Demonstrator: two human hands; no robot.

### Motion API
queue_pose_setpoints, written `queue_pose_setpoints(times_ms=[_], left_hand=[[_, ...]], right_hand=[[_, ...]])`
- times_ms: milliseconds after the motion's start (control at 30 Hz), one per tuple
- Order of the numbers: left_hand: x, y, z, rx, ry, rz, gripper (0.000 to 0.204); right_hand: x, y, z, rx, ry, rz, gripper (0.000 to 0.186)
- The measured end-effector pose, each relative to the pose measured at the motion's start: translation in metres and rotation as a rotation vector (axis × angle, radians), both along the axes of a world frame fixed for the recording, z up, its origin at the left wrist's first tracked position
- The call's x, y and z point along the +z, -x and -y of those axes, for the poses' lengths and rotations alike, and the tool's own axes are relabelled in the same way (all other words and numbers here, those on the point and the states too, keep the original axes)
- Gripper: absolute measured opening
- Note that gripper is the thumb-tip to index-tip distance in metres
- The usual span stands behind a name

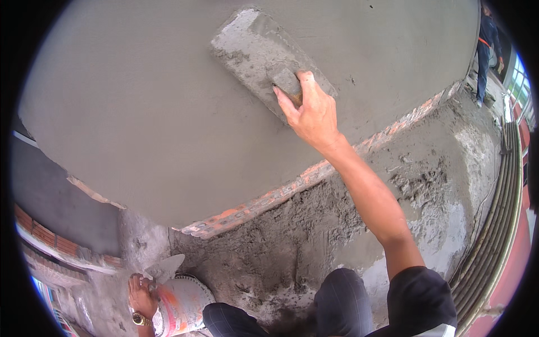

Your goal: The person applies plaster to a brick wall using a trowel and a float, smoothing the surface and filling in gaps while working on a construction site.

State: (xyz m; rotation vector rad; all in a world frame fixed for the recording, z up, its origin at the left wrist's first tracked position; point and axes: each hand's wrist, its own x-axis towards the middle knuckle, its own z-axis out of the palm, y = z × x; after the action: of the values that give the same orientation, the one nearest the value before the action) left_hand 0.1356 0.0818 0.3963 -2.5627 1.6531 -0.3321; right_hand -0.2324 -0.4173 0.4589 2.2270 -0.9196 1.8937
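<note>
My right hand [314, 112] is closed round the handle of a wide rectangular plastering float [252, 48], whose back is caked with grey mortar. The float lies flat against a smooth grey plastered wall [168, 112], with my arm stretched up to it. Low on the left, my left hand [143, 295], with a gold-coloured watch at the wrist, has its fingers curled at a pointed trowel [167, 268]; the trowel's handle is mostly hidden. Right beside that hand stands a white bucket [182, 303] with orange-red marks, its top tipped toward the wall.
Bare bricks [252, 208] run along the wall's lower edge. Beneath them lies rough, lumpy mortar [292, 241]. Long pipes or poles [494, 208] curve along the right side. Another person [487, 50] stands at the far upper right. Brickwork [56, 238] shows at the left.
</note>
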Motion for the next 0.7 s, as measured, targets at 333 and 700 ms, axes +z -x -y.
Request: queue_pose_setpoints(times_ms=[333,700], left_hand=[[-0.165,-0.076,-0.142,0.231,0.182,-0.279,0.039],[-0.130,-0.028,-0.119,0.529,0.094,-0.096,0.054]], right_hand=[[0.156,0.079,0.075,-0.127,0.250,-0.370,0.044],[0.360,0.124,0.129,-0.198,0.190,0.055,0.055]])
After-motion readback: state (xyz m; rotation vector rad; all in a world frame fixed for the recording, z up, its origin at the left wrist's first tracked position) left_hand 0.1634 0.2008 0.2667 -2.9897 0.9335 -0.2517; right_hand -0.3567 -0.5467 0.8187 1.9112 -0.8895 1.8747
